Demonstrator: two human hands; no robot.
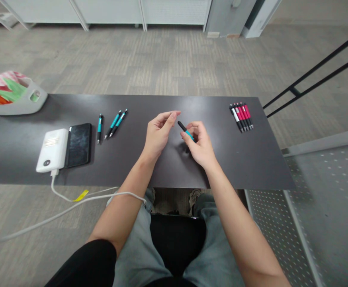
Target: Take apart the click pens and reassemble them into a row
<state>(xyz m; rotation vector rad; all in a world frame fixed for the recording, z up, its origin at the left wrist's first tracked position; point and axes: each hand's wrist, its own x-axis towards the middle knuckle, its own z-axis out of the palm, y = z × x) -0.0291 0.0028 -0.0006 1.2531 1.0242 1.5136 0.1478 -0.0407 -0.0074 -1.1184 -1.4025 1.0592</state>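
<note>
My right hand [200, 145] is closed around a teal pen [188, 134] with a black grip end, held above the table. That black end points up and left, toward my left hand. The rest of the pen is hidden in my fingers. My left hand [159, 129] is closed in a pinch just left of it, thumb and fingertips together. Anything between those fingertips is too small to make out. Further left, a single teal pen [99, 128] lies on the table beside two more teal pens [116, 124] set at a slant.
Several red and white pens [242, 117] lie side by side at the right of the dark table [227, 167]. A black phone [79, 144] and a white power bank [52, 149] with a cable [57, 194] sit left. A white container [35, 93] stands far left.
</note>
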